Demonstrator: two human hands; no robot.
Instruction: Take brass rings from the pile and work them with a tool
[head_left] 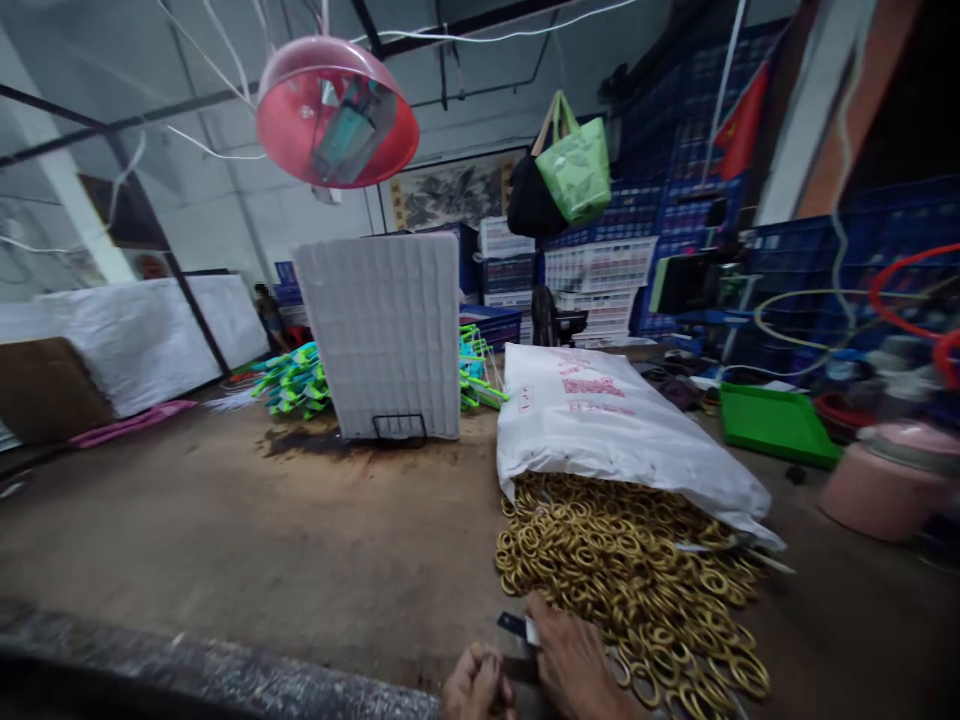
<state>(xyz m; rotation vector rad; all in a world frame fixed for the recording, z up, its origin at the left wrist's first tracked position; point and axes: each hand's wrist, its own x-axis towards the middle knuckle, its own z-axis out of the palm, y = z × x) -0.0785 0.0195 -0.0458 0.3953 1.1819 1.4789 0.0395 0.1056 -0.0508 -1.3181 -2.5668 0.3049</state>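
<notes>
Both hands sit at the bottom edge, close together. My left hand is curled into a closed grip. My right hand is closed beside it, its fingers on a small dark tool with a metal tip; I cannot tell whether the left hand also holds it. Just right of the hands spreads a heap of brass-coloured rings, spilling from the mouth of a white woven sack with red print. The rings touch my right hand's far side.
The brown worktable has a dark front edge. A white ribbed panel stands upright at the back, green plastic parts beside it. A green tray and a pink pot sit right. A pink lamp shade hangs overhead.
</notes>
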